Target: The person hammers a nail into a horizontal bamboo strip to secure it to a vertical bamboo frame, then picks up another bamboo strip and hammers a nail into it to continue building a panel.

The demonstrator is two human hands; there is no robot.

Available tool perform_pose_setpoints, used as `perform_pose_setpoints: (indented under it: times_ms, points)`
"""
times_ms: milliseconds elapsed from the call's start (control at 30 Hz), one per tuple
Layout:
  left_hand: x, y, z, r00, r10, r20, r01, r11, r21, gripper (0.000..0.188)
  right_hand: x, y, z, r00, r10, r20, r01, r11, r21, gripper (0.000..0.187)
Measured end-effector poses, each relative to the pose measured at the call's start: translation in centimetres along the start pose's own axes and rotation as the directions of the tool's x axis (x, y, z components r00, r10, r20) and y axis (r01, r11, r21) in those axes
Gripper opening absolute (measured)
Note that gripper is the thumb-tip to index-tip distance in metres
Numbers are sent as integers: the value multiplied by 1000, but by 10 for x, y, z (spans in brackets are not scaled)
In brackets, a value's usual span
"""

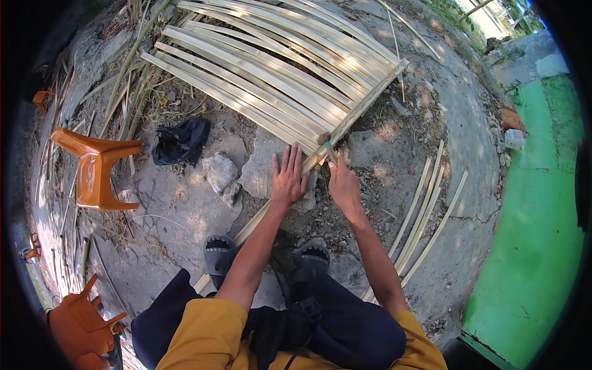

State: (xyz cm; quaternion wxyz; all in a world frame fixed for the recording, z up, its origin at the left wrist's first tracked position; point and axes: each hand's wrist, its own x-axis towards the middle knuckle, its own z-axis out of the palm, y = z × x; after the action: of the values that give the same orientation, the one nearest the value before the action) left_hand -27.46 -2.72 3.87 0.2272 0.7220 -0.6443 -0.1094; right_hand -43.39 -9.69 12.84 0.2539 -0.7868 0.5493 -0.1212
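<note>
My left hand (288,179) lies flat, fingers stretched out and slightly apart, beside the near corner of a panel of pale bamboo slats (253,98). My right hand (345,190) is closed round the handle of what looks like a small hammer (326,143), with a dark rusty head and a teal band. Its head rests at or just above the corner where a bamboo crosspiece (370,98) meets the slat ends. From beneath my left hand a long bamboo strip (251,225) runs toward my left foot. Any nail there is too small to see.
Rough stones (221,176) lie left of my hands, near a black plastic bag (180,142) and an orange plastic chair (95,172). Loose bamboo strips (425,213) lie at right, before a green painted surface (524,246). More orange chairs (80,330) stand lower left.
</note>
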Motion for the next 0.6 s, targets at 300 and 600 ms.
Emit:
perform_pose_setpoints:
  times_ms: [300, 600]
  points:
    - [1, 4, -1, 999, 18, -32, -17, 1000, 12, 78, -18, 20, 17, 993, 114, 20, -115, 992, 58, 34]
    - [-2, -1, 0, 999, 34, -31, -33, 999, 34, 77, -105, 85, 33, 877, 443, -186, -316, 824, 470, 39]
